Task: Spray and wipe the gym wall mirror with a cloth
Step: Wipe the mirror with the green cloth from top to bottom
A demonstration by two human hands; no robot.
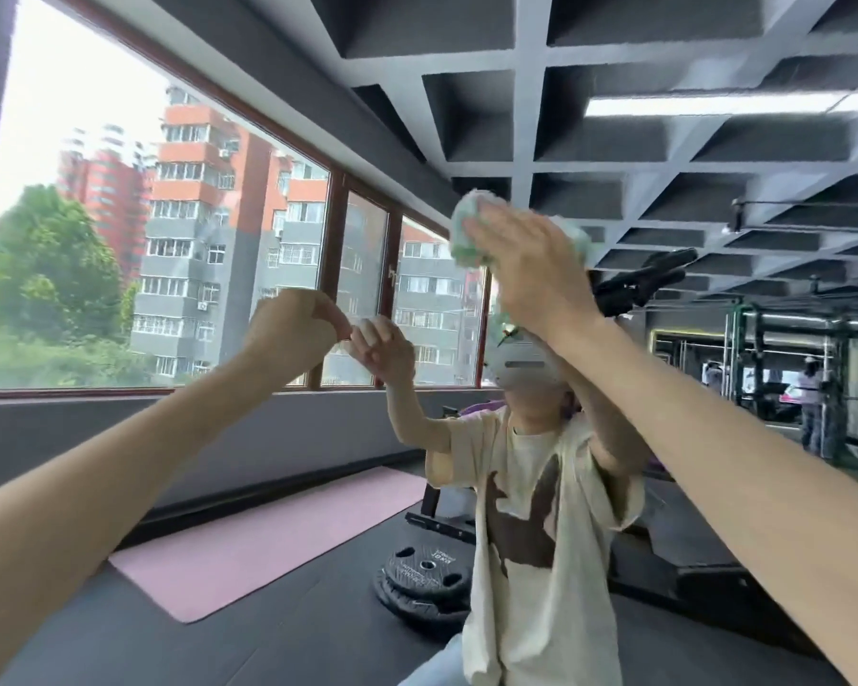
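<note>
Head view is facing the wall mirror [419,269], a smooth glass sheet that is reflecting the person and the gym. Right hand [526,259] is reaching up to 1 o'clock of frame centre, with fingers straight and flat, and is pressing the cloth [466,230] against the glass. Cloth is showing as a soft, crumpled wad, pale green and white, bulging past the hand on its 10 o'clock side. Left hand [293,334] is sitting at 9 o'clock of centre, fingers clenched with nothing visible inside them; its fingertips are meeting their own reflection at the glass. Within the reflection, a flat pink rectangular mat [268,542] is lying at 7 o'clock, and round black weight plates [424,581], stacked and pierced with grip holes, are lying at 6 o'clock. Grey coffered ceiling [615,156], a grid of square recesses, is spanning 12 to 2 o'clock.
</note>
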